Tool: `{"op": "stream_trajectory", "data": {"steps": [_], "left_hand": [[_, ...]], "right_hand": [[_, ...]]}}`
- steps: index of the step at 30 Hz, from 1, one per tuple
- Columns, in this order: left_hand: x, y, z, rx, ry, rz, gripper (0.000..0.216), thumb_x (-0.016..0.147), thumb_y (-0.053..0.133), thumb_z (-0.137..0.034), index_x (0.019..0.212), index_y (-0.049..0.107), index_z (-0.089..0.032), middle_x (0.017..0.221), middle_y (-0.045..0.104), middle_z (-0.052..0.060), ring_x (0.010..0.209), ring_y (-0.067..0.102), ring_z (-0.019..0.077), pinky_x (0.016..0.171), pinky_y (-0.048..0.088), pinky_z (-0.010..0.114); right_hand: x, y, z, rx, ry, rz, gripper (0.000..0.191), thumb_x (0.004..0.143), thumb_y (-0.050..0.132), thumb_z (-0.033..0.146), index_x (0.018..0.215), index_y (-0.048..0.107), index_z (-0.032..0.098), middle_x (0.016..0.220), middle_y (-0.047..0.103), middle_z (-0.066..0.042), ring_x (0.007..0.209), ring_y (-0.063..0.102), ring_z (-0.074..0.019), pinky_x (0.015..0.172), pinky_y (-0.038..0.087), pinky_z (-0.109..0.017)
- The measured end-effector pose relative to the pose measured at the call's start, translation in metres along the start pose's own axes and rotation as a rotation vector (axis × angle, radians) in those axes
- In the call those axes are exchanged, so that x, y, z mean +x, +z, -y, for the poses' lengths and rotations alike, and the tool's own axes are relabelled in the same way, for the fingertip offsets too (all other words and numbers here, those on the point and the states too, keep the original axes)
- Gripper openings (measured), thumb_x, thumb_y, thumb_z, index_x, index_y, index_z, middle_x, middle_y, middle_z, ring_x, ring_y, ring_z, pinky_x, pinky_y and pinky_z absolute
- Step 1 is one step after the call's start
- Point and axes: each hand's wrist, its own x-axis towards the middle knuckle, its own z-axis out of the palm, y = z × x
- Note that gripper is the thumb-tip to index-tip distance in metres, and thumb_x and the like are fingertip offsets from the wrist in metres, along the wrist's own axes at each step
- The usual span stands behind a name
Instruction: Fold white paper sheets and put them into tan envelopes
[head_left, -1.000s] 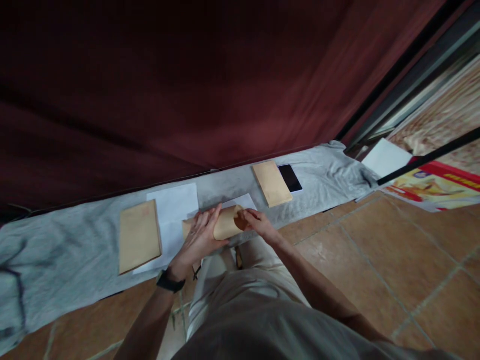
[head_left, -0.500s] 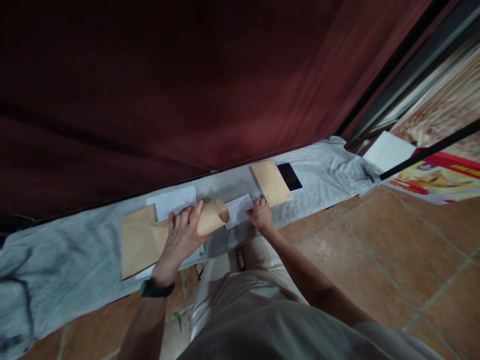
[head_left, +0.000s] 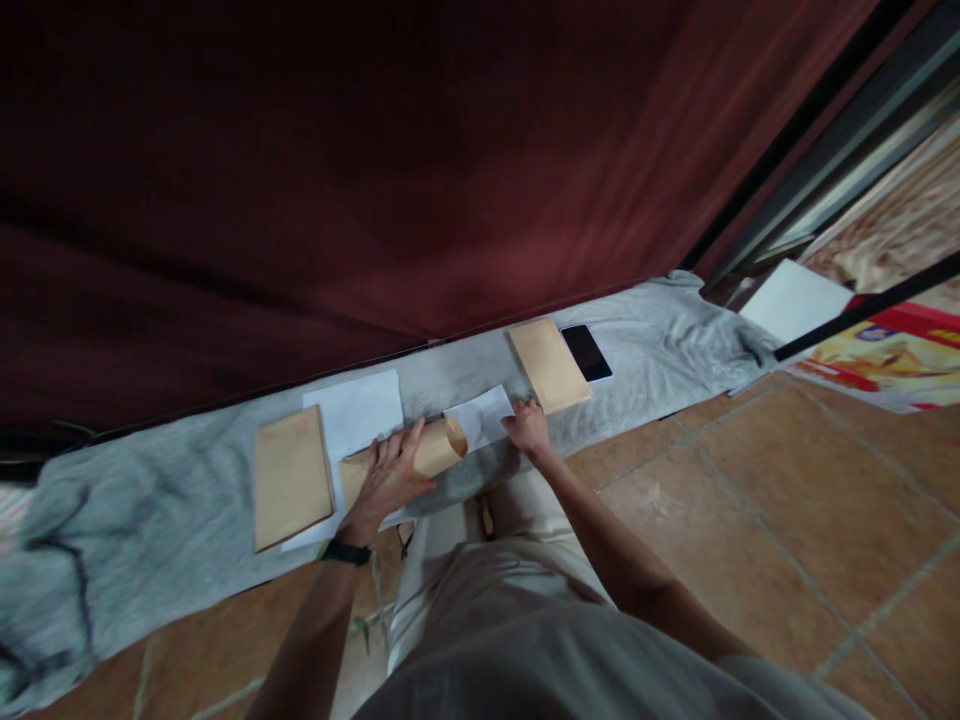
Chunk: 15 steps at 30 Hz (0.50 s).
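Observation:
My left hand [head_left: 390,475] is wrapped round a brown envelope [head_left: 433,452] whose mouth bulges open toward the right. My right hand [head_left: 529,428] pinches the edge of a small folded white paper [head_left: 480,415] lying on the grey cloth [head_left: 150,510], just right of the envelope's open mouth. The paper's near corner is lifted a little. A black band sits on my left wrist.
A flat brown envelope [head_left: 291,475] lies on white sheets [head_left: 356,410] to the left. Another brown envelope [head_left: 549,365] and a dark phone [head_left: 586,352] lie to the right. A dark red curtain hangs behind. Tiled floor, a white sheet [head_left: 795,300] and a colourful poster are at right.
My right hand left the envelope's mouth and took hold of the small white paper. My left hand swung the envelope left, then back down beside the paper.

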Motion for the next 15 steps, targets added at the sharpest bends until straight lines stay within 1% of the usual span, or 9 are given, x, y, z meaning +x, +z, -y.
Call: {"op": "stream_trajectory", "data": {"steps": [2,4,7,9,12,14,15], "left_hand": [[-0.002,0.001,0.0,0.004,-0.001,0.0,0.114,0.072,0.079,-0.043,0.164,0.013,-0.024,0.142,0.053,0.018,0.136,0.048,0.0391,0.119,0.024,0.062],[-0.003,0.002,-0.001,0.013,0.003,0.005,0.114,0.073,0.079,-0.043,0.164,0.013,-0.022,0.143,0.052,0.019,0.137,0.047,0.0392,0.12,0.023,0.062],[-0.003,0.002,-0.002,0.025,0.012,0.005,0.112,0.073,0.079,-0.044,0.163,0.015,-0.022,0.144,0.052,0.02,0.137,0.047,0.0392,0.12,0.022,0.062],[-0.001,0.003,-0.003,0.029,0.013,-0.001,0.111,0.074,0.078,-0.045,0.163,0.016,-0.022,0.145,0.052,0.02,0.137,0.048,0.0388,0.12,0.022,0.061],[0.002,0.004,-0.005,0.025,0.006,0.002,0.111,0.074,0.078,-0.046,0.163,0.017,-0.023,0.144,0.053,0.019,0.137,0.048,0.0388,0.12,0.022,0.06],[0.005,0.004,-0.008,0.017,0.015,0.012,0.111,0.074,0.078,-0.046,0.163,0.016,-0.023,0.144,0.053,0.019,0.137,0.047,0.0387,0.12,0.022,0.06],[0.007,0.005,-0.01,0.014,0.023,0.016,0.112,0.074,0.078,-0.046,0.163,0.015,-0.023,0.144,0.053,0.018,0.137,0.047,0.0386,0.12,0.022,0.06]], "right_hand": [[-0.002,-0.002,-0.005,0.053,-0.028,0.002,0.021,0.093,0.057,0.022,0.11,0.065,0.013,0.114,0.068,-0.018,0.108,0.065,-0.0267,0.094,0.048,-0.033],[-0.005,-0.005,-0.012,0.114,-0.046,-0.003,0.023,0.095,0.053,0.022,0.113,0.065,0.015,0.108,0.071,-0.014,0.102,0.067,-0.0241,0.089,0.05,-0.03],[-0.015,-0.009,-0.027,0.366,-0.07,-0.024,0.029,0.096,0.049,0.024,0.12,0.064,0.018,0.099,0.074,-0.007,0.089,0.069,-0.0217,0.082,0.054,-0.03],[-0.024,-0.011,-0.038,0.592,-0.083,-0.043,0.031,0.095,0.049,0.028,0.12,0.066,0.021,0.101,0.074,-0.005,0.087,0.068,-0.0209,0.081,0.056,-0.032],[-0.038,-0.012,-0.05,0.902,-0.066,-0.062,0.039,0.092,0.052,0.043,0.119,0.068,0.02,0.111,0.072,-0.007,0.09,0.067,-0.0221,0.075,0.061,-0.034],[-0.045,-0.011,-0.055,1.047,-0.063,-0.049,0.043,0.088,0.057,0.05,0.116,0.07,0.019,0.117,0.07,-0.009,0.093,0.067,-0.0234,0.071,0.062,-0.035],[-0.047,-0.01,-0.056,1.086,-0.074,-0.034,0.042,0.087,0.058,0.05,0.113,0.071,0.02,0.117,0.07,-0.009,0.094,0.067,-0.0235,0.07,0.062,-0.035]]}}
